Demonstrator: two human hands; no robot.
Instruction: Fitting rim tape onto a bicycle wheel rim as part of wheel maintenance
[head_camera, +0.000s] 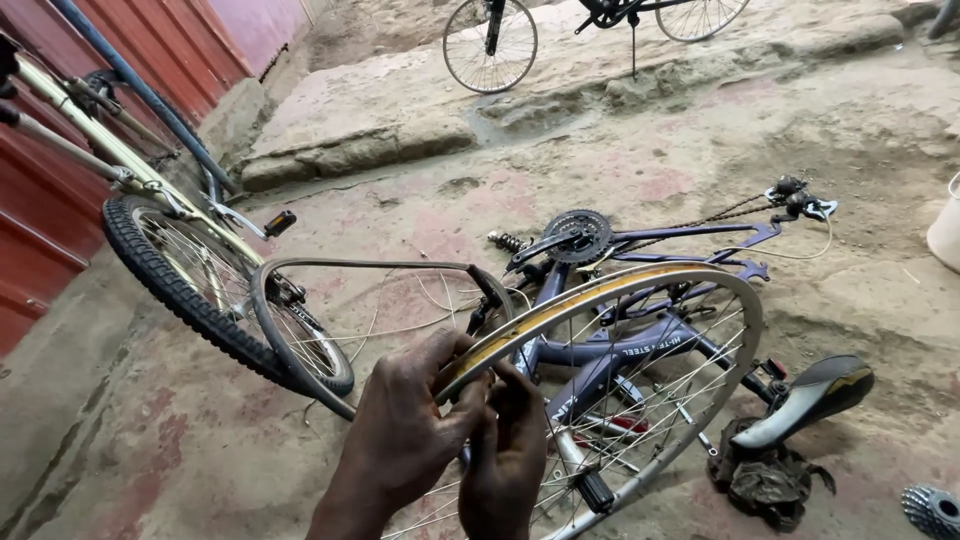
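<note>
A bare spoked wheel rim (700, 290) with a yellow strip in its channel is held up in front of me. My left hand (400, 435) grips its near edge. My right hand (510, 455) pinches the same edge just beside it. A limp grey inner tube (370, 264) loops out from the rim to the left, with its black valve (486, 287) sticking up near the rim. Under the rim a blue bicycle frame (690, 234) lies on its side on the ground.
A bicycle with a knobbly black tyre (165, 285) leans by the red corrugated wall (40, 230) on the left. A saddle (810, 395), a dirty rag (765, 480) and a sprocket cluster (935, 510) lie at lower right. A white bucket (945, 235) stands at the right edge. Another bicycle (490, 45) stands at the back.
</note>
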